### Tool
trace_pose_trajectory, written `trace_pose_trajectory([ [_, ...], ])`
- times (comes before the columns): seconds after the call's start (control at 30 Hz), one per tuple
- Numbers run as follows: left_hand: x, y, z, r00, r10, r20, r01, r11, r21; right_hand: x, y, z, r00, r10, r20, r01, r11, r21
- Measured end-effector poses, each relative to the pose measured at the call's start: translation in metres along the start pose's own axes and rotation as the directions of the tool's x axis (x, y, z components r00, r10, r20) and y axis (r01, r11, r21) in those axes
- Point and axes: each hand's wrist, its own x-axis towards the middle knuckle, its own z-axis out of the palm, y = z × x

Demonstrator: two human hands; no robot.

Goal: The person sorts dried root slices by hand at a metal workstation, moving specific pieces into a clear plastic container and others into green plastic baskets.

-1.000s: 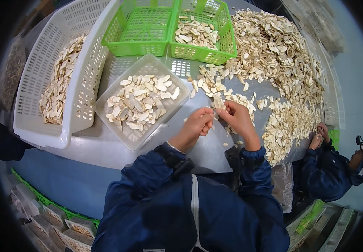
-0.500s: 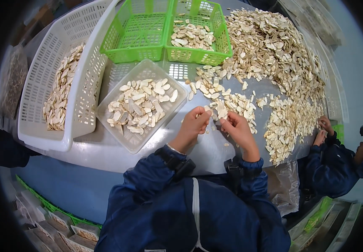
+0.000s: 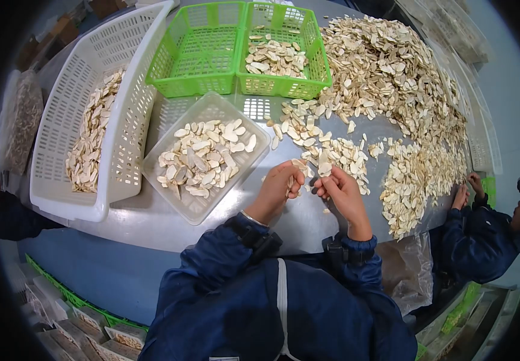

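- Pale slice (image 3: 324, 169) is sitting pinched upright in the right hand (image 3: 339, 191) fingers for checking; left hand (image 3: 282, 188) fingers are curling around another piece.
- Steel surface (image 3: 151, 222) is carrying the clear tray (image 3: 209, 157) within reach.
- Green baskets (image 3: 242, 51) are waiting beyond.

Grey steel table (image 3: 151, 222), pale floor (image 3: 513, 96)

A grey metal tabletop (image 3: 170, 231) carries a white basket (image 3: 73, 129) at left, a clear tray (image 3: 207, 155) of pale slices beside it, two green baskets (image 3: 242, 51) behind — and loose slices (image 3: 392, 78) heaped across the right.
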Motion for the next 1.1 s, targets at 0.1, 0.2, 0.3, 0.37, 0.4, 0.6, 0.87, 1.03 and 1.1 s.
trace_pose_trajectory([
  [0.1,-0.002,0.003,0.005,1.0,0.009,0.007,-0.009,0.998,-0.064,0.0,0.001,0.001,0.999,-0.034,-0.026,0.034,0.999,-0.007],
  [0.2,-0.006,0.008,0.011,0.999,0.013,0.037,-0.008,0.988,-0.156,0.0,0.005,0.005,0.987,-0.11,-0.12,0.103,0.993,-0.058],
  [0.3,-0.004,0.004,0.005,0.994,0.038,0.098,-0.026,0.992,-0.121,0.0,0.005,0.004,0.98,-0.165,-0.11,0.149,0.98,-0.134],
  [0.37,-0.006,0.004,0.008,0.995,0.048,0.087,-0.044,0.998,-0.044,-0.001,0.003,0.005,0.977,-0.175,-0.124,0.164,0.982,-0.099],
  [0.4,-0.007,0.005,0.01,0.996,0.056,0.075,-0.059,0.998,0.033,-0.001,0.002,0.006,0.973,-0.183,-0.139,0.176,0.982,-0.062],
  [0.6,-0.011,0.005,0.017,0.988,0.125,0.085,-0.13,0.99,0.056,-0.005,0.0,0.007,0.962,-0.195,-0.191,0.18,0.979,-0.095],
  [0.87,-0.006,0.003,0.016,0.996,0.088,-0.003,-0.087,0.988,0.124,-0.007,-0.002,0.013,0.936,-0.252,-0.246,0.236,0.967,-0.093],
  [1.03,-0.005,0.005,0.017,0.994,0.104,-0.032,-0.099,0.986,0.134,-0.009,-0.009,0.014,0.924,-0.305,-0.229,0.258,0.942,-0.213],
  [1.1,-0.006,0.004,0.016,0.993,0.115,-0.036,-0.108,0.981,0.158,-0.013,-0.014,0.017,0.919,-0.347,-0.189,0.261,0.891,-0.371],
])
